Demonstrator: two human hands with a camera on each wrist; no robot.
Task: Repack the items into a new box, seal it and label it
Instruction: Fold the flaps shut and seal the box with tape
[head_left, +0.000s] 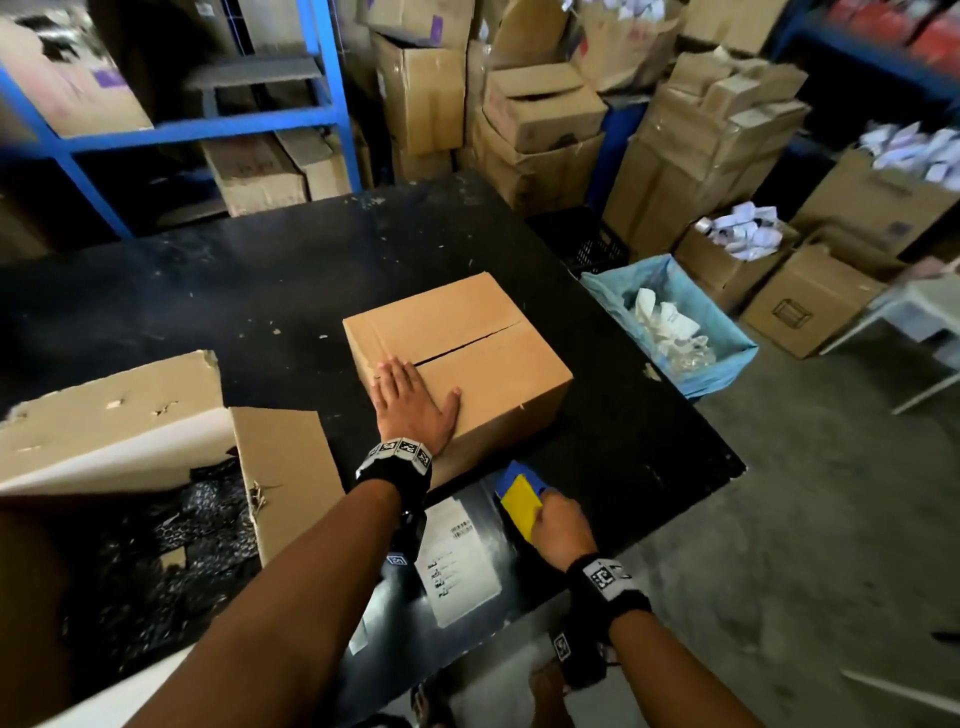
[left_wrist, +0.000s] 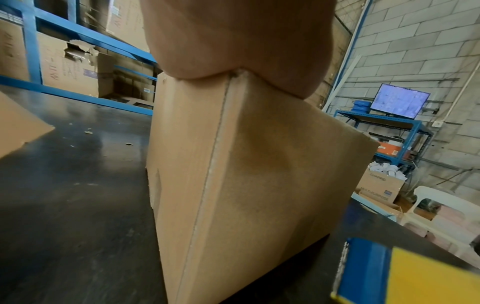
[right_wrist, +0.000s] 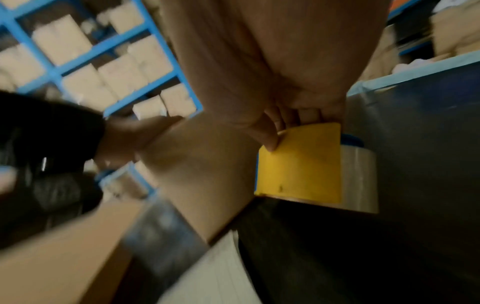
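Plain brown corrugated card: the new box (head_left: 460, 364) sits near the middle of the black table (head_left: 208, 291), flaps folded down, the centre seam showing as a dark slit with no tape visible on it. Sealing looks to be the step in hand.

Left hand (head_left: 410, 405) lies flat on the near left corner of the lid, fingers straight and together, thumb splayed toward the near edge. Judged purpose: hold the flaps down and keep the box from sliding. The left wrist view shows the heel of the palm bearing on the corner above the vertical edge.

Right hand (head_left: 558, 525) is at the near table edge, fingers curled onto the yellow plate of the tape dispenser (head_left: 519, 493). In the right wrist view the fingertips (right_wrist: 270, 144) pinch the plate's upper edge, with a clear tape roll (right_wrist: 359, 179) behind it. The dispenser is just in front of the box, not touching it.

A white label sheet (head_left: 457, 561) lies flat on the table between the forearms, presumably kept for after taping.

Room: bare table beyond and to the right of the box, so a run along the seam looks unobstructed. To the left, the torn old carton (head_left: 156, 431), with dark wrap inside, stands apart from the box. The table's right edge is near; below it a blue-lined bin (head_left: 670, 322). Stacked cartons (head_left: 540, 124) and blue racking (head_left: 332, 88) crowd the far side.
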